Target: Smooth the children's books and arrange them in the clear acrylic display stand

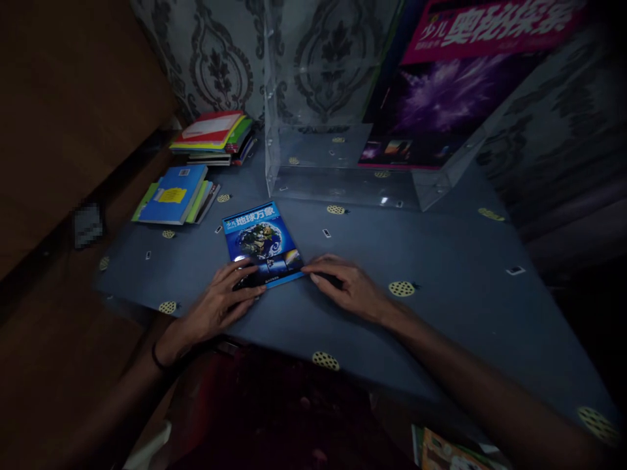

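A blue book [259, 241] with a globe on its cover lies closed and face up on the patterned tablecloth. My left hand [223, 300] rests at its lower left, fingers stretched and spread, the tips over the cover. At the book's lower right corner, my right hand [350, 284] has thumb and index finger drawn together at the edge, pinching the corner. The other fingers of that hand are curled and partly hidden.
A clear acrylic rack [343, 186] stands at the back, with a large purple and pink book [441, 98] upright in it. To the left are a stack topped by a blue book [181, 192] and a taller pile [210, 134]. More books [450, 454] show below the table's front edge.
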`<state>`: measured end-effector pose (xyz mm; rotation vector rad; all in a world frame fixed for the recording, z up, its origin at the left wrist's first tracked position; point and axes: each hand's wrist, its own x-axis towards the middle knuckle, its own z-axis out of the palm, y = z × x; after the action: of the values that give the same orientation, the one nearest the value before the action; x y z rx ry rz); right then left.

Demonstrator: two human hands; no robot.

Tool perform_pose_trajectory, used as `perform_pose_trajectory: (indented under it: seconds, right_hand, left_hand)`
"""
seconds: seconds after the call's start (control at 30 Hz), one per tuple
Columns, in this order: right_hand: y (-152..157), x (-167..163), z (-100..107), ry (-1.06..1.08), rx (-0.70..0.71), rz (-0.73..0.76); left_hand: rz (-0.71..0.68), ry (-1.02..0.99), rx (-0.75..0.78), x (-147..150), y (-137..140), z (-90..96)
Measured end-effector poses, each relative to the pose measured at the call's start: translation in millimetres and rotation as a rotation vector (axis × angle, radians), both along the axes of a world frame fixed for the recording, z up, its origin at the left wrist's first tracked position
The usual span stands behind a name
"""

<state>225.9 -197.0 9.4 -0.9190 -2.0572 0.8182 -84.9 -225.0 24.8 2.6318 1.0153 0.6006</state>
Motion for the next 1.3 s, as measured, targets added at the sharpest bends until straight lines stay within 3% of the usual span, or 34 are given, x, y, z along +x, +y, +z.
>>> perform_pose_trajectory:
  seconds: [0.1,0.27,0.4,0.6,0.77,0.9,1.0,1.07,1.17,1.3]
  right_hand:
    - [3.1,-1.7,-3.1,0.017,0.036,-0.005]
    - [13.0,-13.9,-8.4,-0.097,0.099,-0.091]
    - [18.5,-27.1,-13.3,-0.230,0.047,-0.097]
    - [21.6,-29.0,-21.6,-0.239,-0.028,-0.045]
    - [20.7,-27.1,-20.8,-0.145,-0.062,-0.034]
    - [19.9,-26.9,-20.5,-0.048,-0.092,-0.058]
    - [20.2,-27.1,-21.4,0.097,-0.157,-0.168]
    - [20.7,-27.9,-20.0,0.247,-0.267,-0.222]
    - [21.7,-29.2,-12.7,0.515,-0.488,-0.190]
    - [20.8,-27.8,0.1,0.772,-0.790,-0.155]
  left_hand:
    - [0.130,-0.036,-0.020,-11.8,-0.9,3.0]
    - [0.502,-0.038,-0.006,-14.4,16.8,-10.2]
    - [0.554,-0.134,-0.121,-3.7,28.4,-16.0]
    - [0.596,-0.626,-0.400,0.9,41.5,-14.4]
    - [0.751,-1.089,-0.645,10.4,54.2,-11.8]
    - [0.639,-1.315,-0.966,28.8,58.0,-4.9]
    - [0.546,-1.367,-1.072,38.8,58.2,1.8]
    - [0.502,-1.370,-1.091,43.6,58.0,6.3]
    - [0.449,-1.361,-1.110,51.7,58.4,11.7]
    - [0.490,-1.365,-1.127,66.2,61.3,13.2]
